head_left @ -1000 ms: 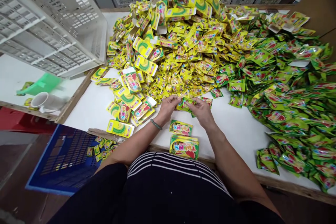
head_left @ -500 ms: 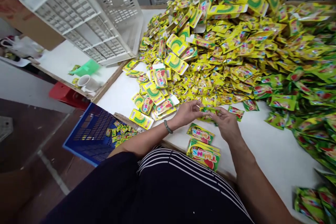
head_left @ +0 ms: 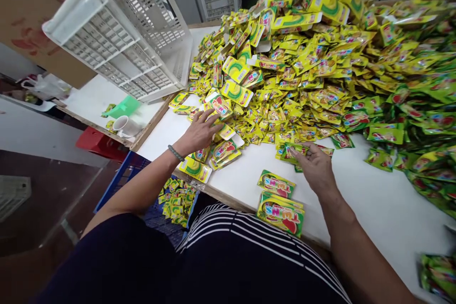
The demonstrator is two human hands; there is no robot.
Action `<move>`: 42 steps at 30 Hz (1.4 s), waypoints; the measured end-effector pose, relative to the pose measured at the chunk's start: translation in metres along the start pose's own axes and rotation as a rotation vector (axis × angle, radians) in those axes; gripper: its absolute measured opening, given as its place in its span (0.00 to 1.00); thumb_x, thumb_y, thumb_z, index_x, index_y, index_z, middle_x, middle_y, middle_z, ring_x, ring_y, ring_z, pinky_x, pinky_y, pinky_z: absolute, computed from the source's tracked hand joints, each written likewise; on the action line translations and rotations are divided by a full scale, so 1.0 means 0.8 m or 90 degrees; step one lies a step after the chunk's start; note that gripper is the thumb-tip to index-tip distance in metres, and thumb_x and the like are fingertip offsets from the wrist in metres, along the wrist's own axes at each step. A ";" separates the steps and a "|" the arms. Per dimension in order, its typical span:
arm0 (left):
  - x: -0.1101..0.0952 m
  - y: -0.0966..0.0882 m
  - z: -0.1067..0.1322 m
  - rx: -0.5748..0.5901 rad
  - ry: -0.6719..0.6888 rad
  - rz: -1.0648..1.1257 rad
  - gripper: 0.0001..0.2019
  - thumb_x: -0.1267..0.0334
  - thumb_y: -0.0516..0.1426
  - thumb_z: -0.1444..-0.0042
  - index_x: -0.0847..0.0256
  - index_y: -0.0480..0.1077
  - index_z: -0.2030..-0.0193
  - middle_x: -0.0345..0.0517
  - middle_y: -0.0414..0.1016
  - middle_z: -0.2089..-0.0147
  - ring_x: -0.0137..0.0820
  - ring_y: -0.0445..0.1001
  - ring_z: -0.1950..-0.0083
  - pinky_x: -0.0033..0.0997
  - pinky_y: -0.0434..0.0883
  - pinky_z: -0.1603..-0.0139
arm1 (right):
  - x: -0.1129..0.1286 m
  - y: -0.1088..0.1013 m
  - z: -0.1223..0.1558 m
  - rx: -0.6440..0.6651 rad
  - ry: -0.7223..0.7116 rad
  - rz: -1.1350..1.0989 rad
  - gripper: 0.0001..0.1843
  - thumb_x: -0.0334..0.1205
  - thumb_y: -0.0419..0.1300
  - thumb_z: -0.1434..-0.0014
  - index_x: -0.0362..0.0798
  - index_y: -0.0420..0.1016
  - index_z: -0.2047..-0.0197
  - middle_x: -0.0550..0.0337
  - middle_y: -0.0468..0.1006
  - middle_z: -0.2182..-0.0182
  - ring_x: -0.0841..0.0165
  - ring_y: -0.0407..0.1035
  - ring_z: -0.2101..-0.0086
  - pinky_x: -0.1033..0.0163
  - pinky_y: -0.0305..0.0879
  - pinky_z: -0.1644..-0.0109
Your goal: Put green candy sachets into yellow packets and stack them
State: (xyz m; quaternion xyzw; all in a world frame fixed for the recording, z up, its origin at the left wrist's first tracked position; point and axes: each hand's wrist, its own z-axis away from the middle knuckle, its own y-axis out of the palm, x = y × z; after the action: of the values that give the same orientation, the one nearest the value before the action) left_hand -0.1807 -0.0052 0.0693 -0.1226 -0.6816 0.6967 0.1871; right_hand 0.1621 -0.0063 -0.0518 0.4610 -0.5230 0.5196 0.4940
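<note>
My left hand (head_left: 201, 131) reaches over a loose stack of flat yellow candy boxes (head_left: 195, 169), its fingers spread and resting on or just above them. A few green-and-yellow candy packets (head_left: 291, 150) are pinched between the thumb and fingers of my right hand (head_left: 315, 165), at the front of the packet heap. Between my hands and my body, near the table edge, lie printed "Twins" boxes (head_left: 281, 213), with another such box (head_left: 276, 183) just behind them.
A large heap of yellow packets (head_left: 295, 76) and boxes covers the back; green packets (head_left: 438, 152) spread to the right. A white crate (head_left: 124, 52) stands tilted at the left by a mug (head_left: 126, 126). Below the edge, a blue basket (head_left: 123, 171) has small packets in it.
My left hand has left the packets and moved left to the yellow boxes, its fingers opening. My right hand keeps the packets in nearly the same spot. The view has shifted slightly.
</note>
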 end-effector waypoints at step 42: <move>-0.194 0.088 -0.102 -0.001 -0.129 1.094 0.21 0.53 0.69 0.57 0.63 0.79 0.58 0.46 0.81 0.58 0.33 0.76 0.59 0.32 0.70 0.54 | 0.037 -0.004 -0.009 -0.091 -0.138 0.170 0.18 0.53 0.64 0.47 0.49 0.79 0.60 0.55 0.81 0.66 0.62 0.74 0.64 0.55 0.71 0.55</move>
State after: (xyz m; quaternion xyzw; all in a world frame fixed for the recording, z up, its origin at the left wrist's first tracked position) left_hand -0.0128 0.0021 -0.0169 -0.5331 -0.3665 0.6034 -0.4662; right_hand 0.1630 0.0014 -0.0225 0.4041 -0.6654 0.4895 0.3929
